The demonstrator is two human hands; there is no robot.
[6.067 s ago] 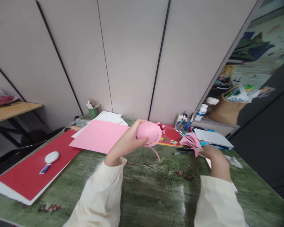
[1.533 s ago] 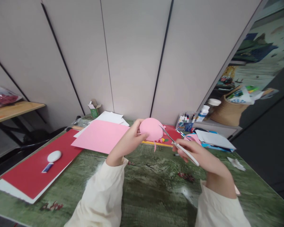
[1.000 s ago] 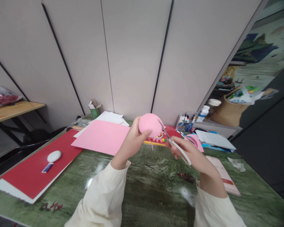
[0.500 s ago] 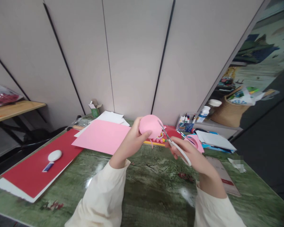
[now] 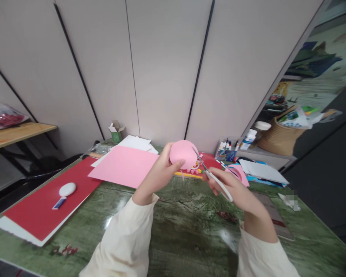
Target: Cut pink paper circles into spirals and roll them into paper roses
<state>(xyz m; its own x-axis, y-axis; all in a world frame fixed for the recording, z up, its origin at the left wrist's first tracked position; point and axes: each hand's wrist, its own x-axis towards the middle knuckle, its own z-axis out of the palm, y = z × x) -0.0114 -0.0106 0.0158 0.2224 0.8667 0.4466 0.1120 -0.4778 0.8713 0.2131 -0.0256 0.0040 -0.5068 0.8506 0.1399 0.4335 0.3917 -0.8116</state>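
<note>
My left hand (image 5: 165,165) pinches a rounded piece of pink paper (image 5: 182,153) by its left and lower edge, thumb in front, raised over the table. White-handled scissors (image 5: 216,181) are gripped in my right hand (image 5: 229,182); their blades reach up and left to the right edge of the pink piece. A thin pink strip hangs below the piece. Behind it, partly covered, lie small pink and yellow bits (image 5: 194,171) on a red sheet (image 5: 210,161).
A large pink sheet (image 5: 127,165) and white papers lie left of my hands. Farther left, a red sheet (image 5: 46,207) carries a white oval object (image 5: 67,189) and an eraser-like block (image 5: 59,203). At right are a marker box (image 5: 226,150), stacked papers (image 5: 262,171) and a flat tablet-like device (image 5: 272,215).
My hands, the pink piece and the scissors stay nearly in place. The hanging pink strip has shifted slightly left, and the tablet-like device's face looks darker.
</note>
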